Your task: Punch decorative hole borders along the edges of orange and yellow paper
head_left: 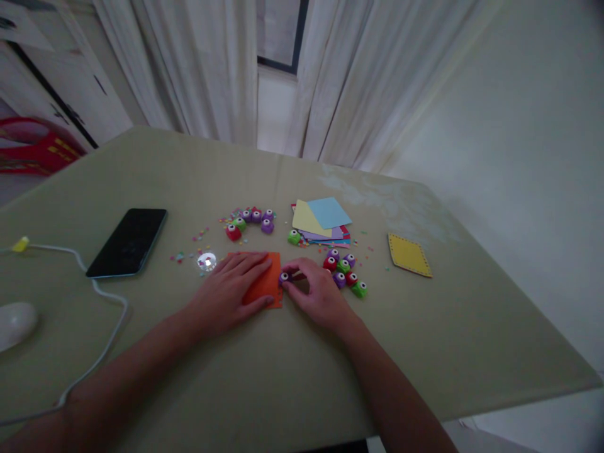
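You are sitting or standing at a pale green surface (264, 390) that is stretching away toward white curtains (189, 63), with a dark-framed window (282, 31) showing between them. A bare white wall (528, 126) is rising on the right, and a red object (38, 148) is showing at the far left, beyond the surface's edge. A whitish, mottled patch (377, 194) is marking the far right part of the surface.

Near the middle, your left hand (236, 286) is lying spread over an orange card (265, 284), while your right hand (318, 292) is pinching a purple eyed piece (284, 277) at the card's right edge. More eyed pieces (343, 265) are clustering just beside your right hand. Beyond your hands, coloured paper squares (330, 212) are lying in a loose stack, and paper bits (179, 257) are scattering about. A yellow card (409, 255) is resting farther right. On the left, a black-screened tablet (129, 242) is lying near a white cable (116, 327) and a white mouse (17, 325).
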The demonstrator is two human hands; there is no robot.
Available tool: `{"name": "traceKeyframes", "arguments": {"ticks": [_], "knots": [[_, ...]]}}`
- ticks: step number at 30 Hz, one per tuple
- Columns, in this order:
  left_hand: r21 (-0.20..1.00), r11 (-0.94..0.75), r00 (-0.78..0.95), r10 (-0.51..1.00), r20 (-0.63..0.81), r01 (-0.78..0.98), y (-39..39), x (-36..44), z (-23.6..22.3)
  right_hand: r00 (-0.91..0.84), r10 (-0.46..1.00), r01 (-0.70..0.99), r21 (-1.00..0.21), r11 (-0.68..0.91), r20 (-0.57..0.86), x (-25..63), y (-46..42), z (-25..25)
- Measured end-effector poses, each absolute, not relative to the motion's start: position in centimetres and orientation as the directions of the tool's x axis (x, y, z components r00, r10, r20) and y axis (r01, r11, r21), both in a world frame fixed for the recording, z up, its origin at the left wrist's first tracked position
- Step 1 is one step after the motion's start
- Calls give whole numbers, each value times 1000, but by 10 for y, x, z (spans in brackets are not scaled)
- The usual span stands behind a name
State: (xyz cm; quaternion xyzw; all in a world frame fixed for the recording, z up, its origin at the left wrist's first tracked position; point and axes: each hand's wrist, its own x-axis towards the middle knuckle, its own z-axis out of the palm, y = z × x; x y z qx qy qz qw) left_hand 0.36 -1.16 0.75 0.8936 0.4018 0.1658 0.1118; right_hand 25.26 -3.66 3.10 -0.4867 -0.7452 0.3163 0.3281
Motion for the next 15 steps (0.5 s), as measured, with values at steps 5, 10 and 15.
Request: {"name": "traceKeyframes", "arguments": {"ticks": [5,10,15], "knots": [[323,-650,624,757,194,688,-11,4,6,-325,927,509,-791,339,188,249,-37,29],[327,-646,619,761,196,690,-12,5,6,-340,921,508,-788,348,187,250,-37,30],[345,-638,616,765,187,688,-13,4,7,-355,920,503,-795,339,168,251,-37,31]]}}
